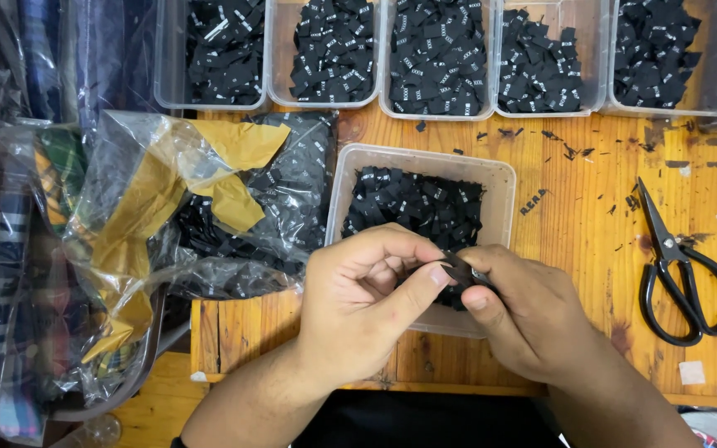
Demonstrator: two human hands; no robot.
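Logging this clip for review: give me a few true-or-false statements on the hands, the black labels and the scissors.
1. Both hands, left hand and right hand, pinch one black label. True.
2. The scissors are in the right hand. False: they lie on the wooden table, right of the hands.
3. The clear tub beyond the hands is empty. False: it holds black labels.
4. A clear plastic bag lies left of that tub. True.
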